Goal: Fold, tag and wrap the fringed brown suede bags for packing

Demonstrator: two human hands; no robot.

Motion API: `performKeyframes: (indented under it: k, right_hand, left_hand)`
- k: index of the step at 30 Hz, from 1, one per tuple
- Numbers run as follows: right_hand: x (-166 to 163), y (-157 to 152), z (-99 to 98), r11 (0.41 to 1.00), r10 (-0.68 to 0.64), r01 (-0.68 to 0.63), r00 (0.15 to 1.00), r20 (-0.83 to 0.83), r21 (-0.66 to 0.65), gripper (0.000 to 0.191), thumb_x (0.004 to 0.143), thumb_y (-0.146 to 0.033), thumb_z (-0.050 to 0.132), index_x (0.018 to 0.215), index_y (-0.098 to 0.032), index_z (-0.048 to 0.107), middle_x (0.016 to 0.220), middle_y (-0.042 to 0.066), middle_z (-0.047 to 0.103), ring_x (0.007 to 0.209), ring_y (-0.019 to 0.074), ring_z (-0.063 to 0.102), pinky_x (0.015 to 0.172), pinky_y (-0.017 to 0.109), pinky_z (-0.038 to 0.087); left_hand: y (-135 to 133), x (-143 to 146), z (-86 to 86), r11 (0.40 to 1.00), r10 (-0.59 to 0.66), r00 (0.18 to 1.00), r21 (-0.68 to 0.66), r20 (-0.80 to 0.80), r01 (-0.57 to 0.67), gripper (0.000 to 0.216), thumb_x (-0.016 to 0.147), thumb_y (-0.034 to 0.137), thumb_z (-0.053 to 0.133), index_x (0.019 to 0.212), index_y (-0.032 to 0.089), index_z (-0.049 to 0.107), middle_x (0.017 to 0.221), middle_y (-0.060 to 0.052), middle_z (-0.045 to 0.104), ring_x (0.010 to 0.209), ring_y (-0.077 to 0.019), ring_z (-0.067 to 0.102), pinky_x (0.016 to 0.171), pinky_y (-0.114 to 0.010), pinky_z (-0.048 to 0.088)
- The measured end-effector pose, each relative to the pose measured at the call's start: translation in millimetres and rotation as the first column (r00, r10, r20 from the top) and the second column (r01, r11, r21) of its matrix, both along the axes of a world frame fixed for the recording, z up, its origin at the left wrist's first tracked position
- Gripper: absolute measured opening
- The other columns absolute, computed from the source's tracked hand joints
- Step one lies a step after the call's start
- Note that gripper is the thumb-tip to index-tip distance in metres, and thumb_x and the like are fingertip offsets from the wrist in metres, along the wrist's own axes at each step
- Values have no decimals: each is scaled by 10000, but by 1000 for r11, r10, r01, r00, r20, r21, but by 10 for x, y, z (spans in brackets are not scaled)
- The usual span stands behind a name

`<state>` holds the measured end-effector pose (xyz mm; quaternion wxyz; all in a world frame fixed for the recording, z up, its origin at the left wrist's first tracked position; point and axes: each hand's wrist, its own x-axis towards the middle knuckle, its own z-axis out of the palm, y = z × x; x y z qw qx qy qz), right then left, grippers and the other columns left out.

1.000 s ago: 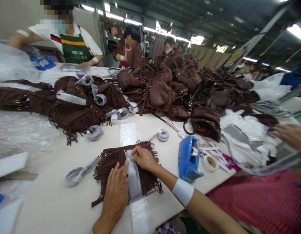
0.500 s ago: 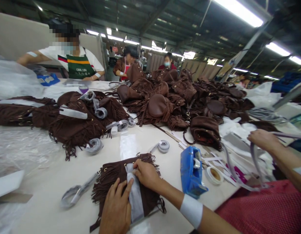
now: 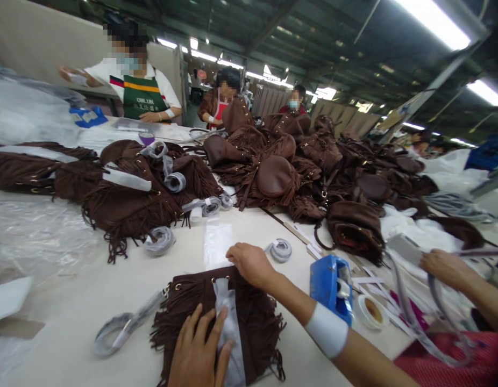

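A brown fringed suede bag (image 3: 259,317) lies on the white table (image 3: 79,301) right in front of me. A grey-white strip (image 3: 228,312) runs down its middle. My left hand (image 3: 198,349) lies flat on the bag's lower part, fingers spread, touching the strip. My right hand (image 3: 251,262) sits at the bag's top edge, to the right of the strip's upper end, with its fingers curled down over the rim. A white band is round my right wrist.
A blue tape dispenser (image 3: 327,285) and a tape roll (image 3: 370,310) stand right of my arm. A co-worker's hand (image 3: 445,266) at the right holds grey straps. Brown bags (image 3: 313,161) are heaped behind, with rolled grey strips (image 3: 280,250) about. Other workers stand across the table.
My right hand has left the strip's top end and shifted up to the bag's top edge. My left hand has slid lower on the bag. The view has tilted slightly.
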<state>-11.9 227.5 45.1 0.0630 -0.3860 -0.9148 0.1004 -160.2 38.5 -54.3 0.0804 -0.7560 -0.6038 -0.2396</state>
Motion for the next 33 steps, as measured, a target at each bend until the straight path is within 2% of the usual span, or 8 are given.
performKeyframes:
  k: [4,7,11,16,20,24,29,33]
  right_hand:
    - [-224,456,-353,988,153,-151,987,52,-28,423,894,-289,657,1308,-275,574,1226,56,597,1044,182,573,844,262,442]
    - [-210,551,-498,978,203,-206,977,71,38,309,921,-295,614,1228,-264,633,1234,64,575,1037,187,554,837,274,439]
    - [-157,505,-437,976,203,-207,977,66,65,154,957,-250,534,991,-219,681,1063,48,613,958,182,547,810,280,425]
    - [-138,399,-300,980,173,-175,984,35,97,61,906,-213,594,961,-187,601,1014,65,599,955,201,525,827,299,404]
    - [-136,374,-253,991,47,-56,996,-70,-122,94,890,-212,614,967,-216,561,1048,39,605,948,175,547,794,270,386]
    - [-161,440,-206,943,-54,24,995,-79,-332,150,906,-337,619,998,-241,549,908,-16,636,785,137,572,681,237,358]
    - [-170,642,-172,898,-33,16,999,-31,-439,211,867,-354,665,1015,-228,584,898,-18,657,767,133,582,640,217,346]
    - [-182,735,-138,859,77,-73,997,-14,-507,462,854,-391,684,1282,-292,541,992,-14,684,832,144,616,697,220,384]
  left_hand:
    - [20,3,-122,999,9,999,34,-35,-8,583,837,462,606,1388,294,515,1238,-46,657,1256,-322,501,936,-456,512]
    - [19,5,-157,998,22,998,52,-55,-19,573,826,464,613,1366,289,541,1223,-46,662,1259,-327,486,943,-456,490]
    - [24,-2,-132,997,25,996,72,-84,-19,569,816,469,622,1350,288,555,1212,-46,658,1261,-318,479,970,-436,445]
    - [59,-9,-87,995,10,996,97,-92,-1,552,802,447,638,1322,269,582,1191,-49,664,1239,-321,488,972,-429,410]
    - [62,1,-88,996,12,997,89,-80,-5,546,795,432,648,1311,263,592,1187,-48,669,1231,-327,492,971,-437,403]
    - [36,12,-95,998,16,997,63,-73,-11,556,801,433,651,1327,268,578,1216,-47,659,1258,-333,475,984,-449,401]
    - [18,31,-80,999,26,997,34,-67,-23,570,816,431,642,1354,269,550,1251,-52,642,1287,-336,457,997,-463,404]
    - [7,37,-61,999,25,998,42,-63,-22,567,821,409,640,1360,257,546,1245,-58,641,1281,-338,462,993,-464,411]
